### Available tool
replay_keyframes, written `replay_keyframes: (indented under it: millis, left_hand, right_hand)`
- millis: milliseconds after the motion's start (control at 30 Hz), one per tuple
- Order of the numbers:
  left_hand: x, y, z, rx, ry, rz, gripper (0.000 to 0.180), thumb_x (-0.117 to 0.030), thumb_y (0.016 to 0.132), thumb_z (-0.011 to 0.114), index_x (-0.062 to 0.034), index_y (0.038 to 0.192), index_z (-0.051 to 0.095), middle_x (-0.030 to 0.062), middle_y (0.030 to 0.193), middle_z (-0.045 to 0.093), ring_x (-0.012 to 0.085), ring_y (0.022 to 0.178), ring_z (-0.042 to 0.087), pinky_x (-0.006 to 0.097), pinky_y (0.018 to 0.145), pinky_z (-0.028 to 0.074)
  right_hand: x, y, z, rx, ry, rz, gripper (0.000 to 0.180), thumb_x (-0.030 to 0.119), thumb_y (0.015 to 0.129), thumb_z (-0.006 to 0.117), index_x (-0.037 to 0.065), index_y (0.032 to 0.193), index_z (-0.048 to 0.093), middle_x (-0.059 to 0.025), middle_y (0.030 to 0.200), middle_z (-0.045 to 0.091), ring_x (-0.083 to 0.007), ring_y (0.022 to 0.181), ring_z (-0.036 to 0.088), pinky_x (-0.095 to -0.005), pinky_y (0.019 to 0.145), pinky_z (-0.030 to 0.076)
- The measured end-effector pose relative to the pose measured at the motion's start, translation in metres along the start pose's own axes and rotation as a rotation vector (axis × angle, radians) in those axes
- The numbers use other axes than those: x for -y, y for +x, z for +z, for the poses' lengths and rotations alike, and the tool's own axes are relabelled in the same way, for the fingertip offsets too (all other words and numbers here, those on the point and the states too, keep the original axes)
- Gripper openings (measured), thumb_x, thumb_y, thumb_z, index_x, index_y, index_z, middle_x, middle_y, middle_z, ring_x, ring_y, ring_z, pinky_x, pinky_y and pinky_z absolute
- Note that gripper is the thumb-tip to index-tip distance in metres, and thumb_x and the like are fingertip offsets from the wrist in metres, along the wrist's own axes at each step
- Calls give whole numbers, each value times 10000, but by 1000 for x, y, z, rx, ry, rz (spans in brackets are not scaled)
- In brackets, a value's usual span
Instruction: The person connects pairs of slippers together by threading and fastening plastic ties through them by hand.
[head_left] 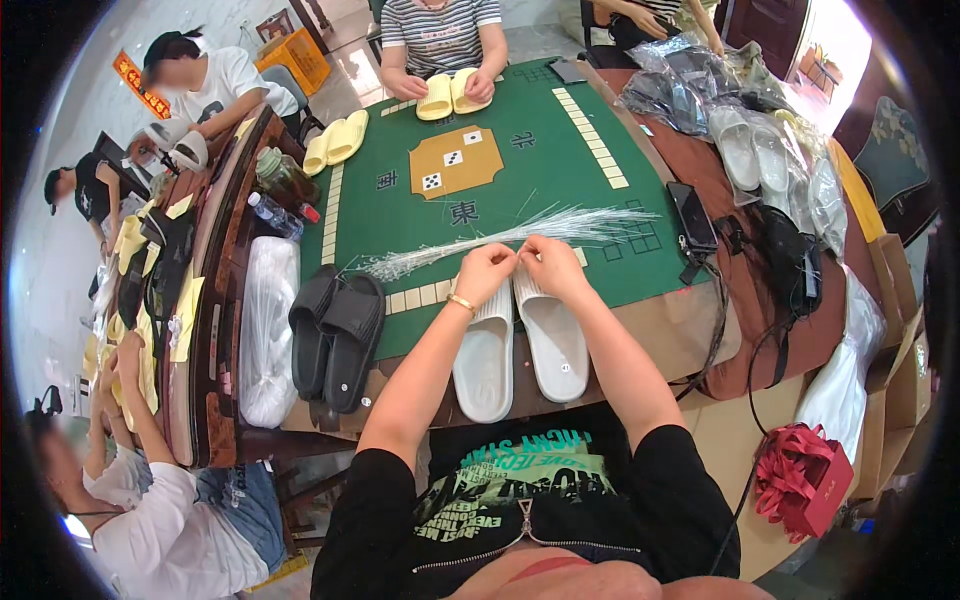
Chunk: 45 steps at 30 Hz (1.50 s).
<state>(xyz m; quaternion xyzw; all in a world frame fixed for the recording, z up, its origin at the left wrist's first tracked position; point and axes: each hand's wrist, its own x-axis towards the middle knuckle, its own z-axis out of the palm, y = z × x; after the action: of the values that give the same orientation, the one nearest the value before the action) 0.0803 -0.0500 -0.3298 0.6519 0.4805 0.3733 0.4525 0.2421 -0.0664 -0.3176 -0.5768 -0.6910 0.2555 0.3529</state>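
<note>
A pair of light grey slide slippers lies in front of me, the left slipper (484,365) and the right slipper (553,345) side by side with toes pointing away. My left hand (486,272) and my right hand (550,266) meet over the inner edges of their straps, fingertips pinched close together. Whatever the fingers hold is too small or hidden to make out. Just beyond my hands a loose bundle of thin clear plastic strands (520,232) stretches across the green mat (400,225). A black pair of slides (350,345) rests to the left.
Across the table a person handles yellow slides (437,100); another yellow pair (335,142) is at the far left. A phone (692,215), black bag (785,270) and bagged slippers (760,150) lie right. A bottle (275,217) and plastic-wrapped bundle (268,330) stand left.
</note>
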Motion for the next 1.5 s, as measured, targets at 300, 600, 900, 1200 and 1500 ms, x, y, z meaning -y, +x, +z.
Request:
replay_keyframes:
  millis: [300,600,900,1200,1500]
  left_hand:
    - [-9,-4,-4,-152,-362,61,88,-88,822,618,-6,846,638,20,758,630,82,671,572,222,618,467]
    - [-6,-3,-5,-293,-477,-16,86,-66,804,622,-19,874,608,32,782,631,94,706,584,229,644,472]
    - [-7,-4,-1,-125,-371,-81,111,-81,785,657,3,856,657,31,785,646,93,705,588,230,656,475]
    - [1,-3,-3,32,-218,-59,126,-130,827,626,-20,881,653,28,809,636,93,709,574,239,665,468]
    - [-8,-5,-6,-84,-418,-112,138,-125,832,631,-14,913,642,33,818,637,99,717,581,230,672,469]
  right_hand:
    - [1,-3,-2,-77,-30,-49,133,161,793,560,34,812,594,-164,840,604,-347,813,580,-436,708,462]
    - [-8,0,7,-219,-56,-3,122,156,814,544,42,809,587,-149,873,584,-336,823,573,-426,716,462]
    - [-1,-5,2,-155,-23,-50,116,149,804,551,39,811,586,-151,871,584,-331,847,566,-414,725,459]
    - [4,-6,0,-74,6,-84,120,146,806,553,29,810,578,-164,855,578,-343,826,559,-413,716,456]
    - [8,-7,-3,-150,4,-59,135,157,808,553,26,813,583,-170,847,584,-344,822,567,-413,720,458]
